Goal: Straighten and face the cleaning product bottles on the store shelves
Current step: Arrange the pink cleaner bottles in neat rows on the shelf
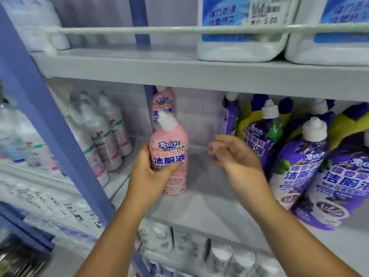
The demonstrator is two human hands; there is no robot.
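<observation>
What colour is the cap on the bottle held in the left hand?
White, on the pink bottle in the left hand; seen in the head view.

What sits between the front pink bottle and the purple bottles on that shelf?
Only the right hand, open in the gap over bare shelf; the head view shows no product between pink bottle and purple bottles.

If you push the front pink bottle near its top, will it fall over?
Probably, yes. The front pink bottle is tall and narrow with a small base, so a high push could tip it. The left hand grips its middle, which likely steadies it. Its smooth plastic may be a bit slippery.
</observation>
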